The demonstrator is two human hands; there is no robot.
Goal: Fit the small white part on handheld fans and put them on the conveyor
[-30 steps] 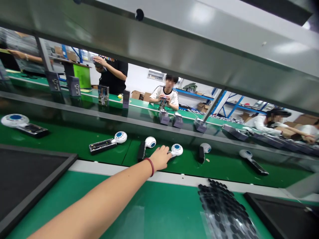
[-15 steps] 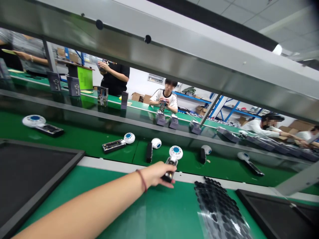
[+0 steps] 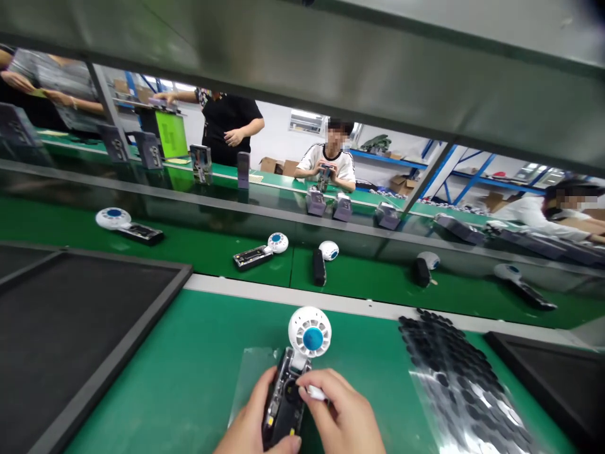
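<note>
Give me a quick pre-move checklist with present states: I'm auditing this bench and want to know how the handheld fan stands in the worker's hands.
1. Left hand grips the handheld fan by its handle: ok.
2. Right hand pinches a small white part at the handle: ok.
3. White part fully seated: cannot tell.
4. Fan head faces up, blue centre visible: ok.
5. Fan is held above the green bench mat, off the conveyor belt: ok.
6. Sheet of black pads lies right of the hands: ok.

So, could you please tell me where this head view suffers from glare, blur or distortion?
Head view: glare whitens the sheet of black dots at its near end; the steel beam overhead is soft and smeared; the conveyor belt runs tilted and bowed; the handheld fan stays fairly sharp.
</note>
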